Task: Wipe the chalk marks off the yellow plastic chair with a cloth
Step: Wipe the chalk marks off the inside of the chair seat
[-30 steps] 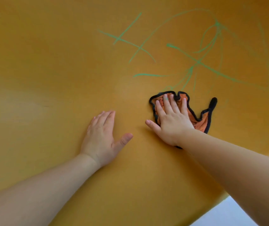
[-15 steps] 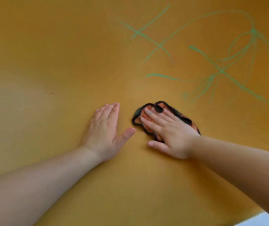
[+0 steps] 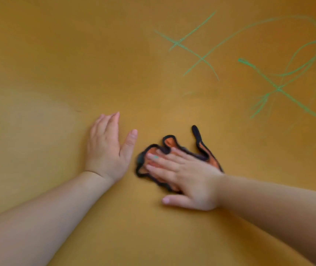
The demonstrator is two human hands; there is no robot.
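Cloth (image 3: 169,141): lower centre, pressed flat beneath my right hand (image 3: 188,179), fingers straight. Left hand (image 3: 107,148): flat, empty, bracing the chair (image 3: 57,54). Chalk marks (image 3: 201,58): upper right. I should sweep there with firm pressure.

Yellow chair (image 3: 76,54), green chalk marks (image 3: 201,59), orange cloth (image 3: 154,152) — black-edged
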